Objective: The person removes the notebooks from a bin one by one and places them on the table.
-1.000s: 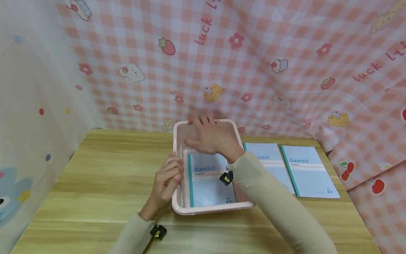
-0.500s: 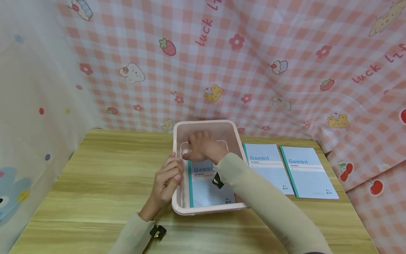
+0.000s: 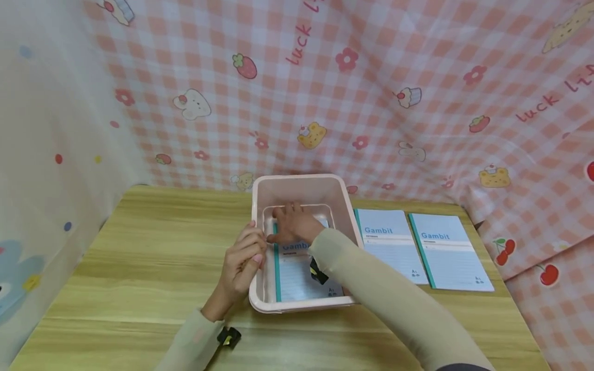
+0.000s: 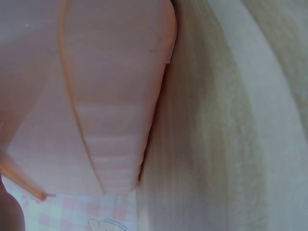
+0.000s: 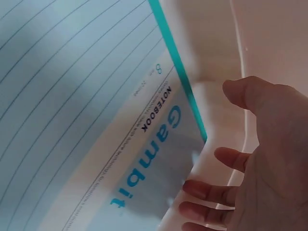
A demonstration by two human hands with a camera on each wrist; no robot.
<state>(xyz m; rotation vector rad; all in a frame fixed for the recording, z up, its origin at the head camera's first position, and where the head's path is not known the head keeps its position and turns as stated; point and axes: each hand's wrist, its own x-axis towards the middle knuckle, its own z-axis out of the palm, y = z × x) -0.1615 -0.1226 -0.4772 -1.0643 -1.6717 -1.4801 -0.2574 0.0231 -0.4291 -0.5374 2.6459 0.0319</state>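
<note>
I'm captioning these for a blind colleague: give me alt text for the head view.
A right hand reaches into a pink plastic bin over a Gambit notebook, while the left hand holds the bin's left rim. Two more Gambit notebooks lie on the wood-grain table right of the bin.

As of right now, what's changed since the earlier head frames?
Right hand moved from over the far end of the bin down into it, nearing the top end of the inside notebook. No visible grab or release. Left hand still grips the bin's left side; inside notebook, middle notebook and rightmost notebook unmoved.
</note>
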